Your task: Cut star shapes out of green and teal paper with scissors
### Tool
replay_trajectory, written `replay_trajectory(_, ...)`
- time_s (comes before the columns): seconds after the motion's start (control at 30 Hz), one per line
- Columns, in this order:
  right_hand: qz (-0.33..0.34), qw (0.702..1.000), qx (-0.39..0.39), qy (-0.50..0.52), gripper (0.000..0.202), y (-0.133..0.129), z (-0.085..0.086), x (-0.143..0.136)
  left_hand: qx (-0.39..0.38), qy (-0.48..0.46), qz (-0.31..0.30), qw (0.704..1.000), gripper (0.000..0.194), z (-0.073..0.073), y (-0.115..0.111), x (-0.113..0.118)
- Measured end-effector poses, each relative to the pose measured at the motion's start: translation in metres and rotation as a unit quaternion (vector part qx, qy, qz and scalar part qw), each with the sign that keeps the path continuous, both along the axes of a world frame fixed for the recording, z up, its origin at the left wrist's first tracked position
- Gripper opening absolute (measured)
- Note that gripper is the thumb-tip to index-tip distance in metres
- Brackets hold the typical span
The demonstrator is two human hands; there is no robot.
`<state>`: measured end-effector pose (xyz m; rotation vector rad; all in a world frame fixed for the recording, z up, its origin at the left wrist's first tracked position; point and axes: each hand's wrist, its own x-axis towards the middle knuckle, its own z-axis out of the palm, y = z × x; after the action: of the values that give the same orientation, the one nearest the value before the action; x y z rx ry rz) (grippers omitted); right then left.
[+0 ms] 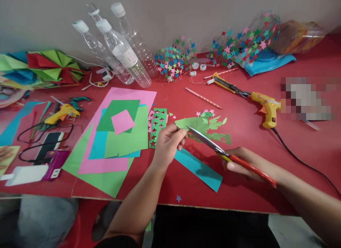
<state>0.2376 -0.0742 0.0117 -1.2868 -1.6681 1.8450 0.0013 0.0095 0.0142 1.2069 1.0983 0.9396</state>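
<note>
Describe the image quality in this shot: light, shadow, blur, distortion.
Head view: soft, even light; faint shadows under the left hand and the right hand with the scissors; wide-angle bending leans the plastic bottles; a pixelated patch hides something on the red table; the green paper is sharp.

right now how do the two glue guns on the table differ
The glue gun on the left lies flat among black cables and tools, beside a phone; the glue gun on the right rests on bare red table, handle toward the viewer, nearer the right hand. The right one looks larger in this view and its black cord trails off toward the table edge. Both are yellow with orange triggers, and neither is held.
</note>
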Motion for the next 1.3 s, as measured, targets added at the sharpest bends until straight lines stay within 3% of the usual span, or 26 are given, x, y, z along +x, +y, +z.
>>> replay_trajectory(0.23,0.003,1.0,-0.023,0.007,0.051,-0.001,0.001,0.0,-0.023,-0.023,-0.028,0.999,0.02,0.001,0.004,-0.005)
replay_trajectory(0.6,-0.025,0.999,-0.016,0.021,0.049,-0.007,-0.008,-0.006,0.006,-0.066,0.014,0.998,0.018,-0.001,-0.006,0.007)
replay_trajectory(0.97,-0.014,1.0,0.013,0.011,0.054,-0.007,-0.008,-0.008,0.016,-0.099,0.037,0.994,0.018,-0.013,-0.003,0.011)
replay_trajectory(1.3,-0.035,0.999,0.013,-0.002,0.058,-0.007,-0.003,-0.013,0.0,-0.079,0.048,0.996,0.02,-0.014,-0.005,0.014)
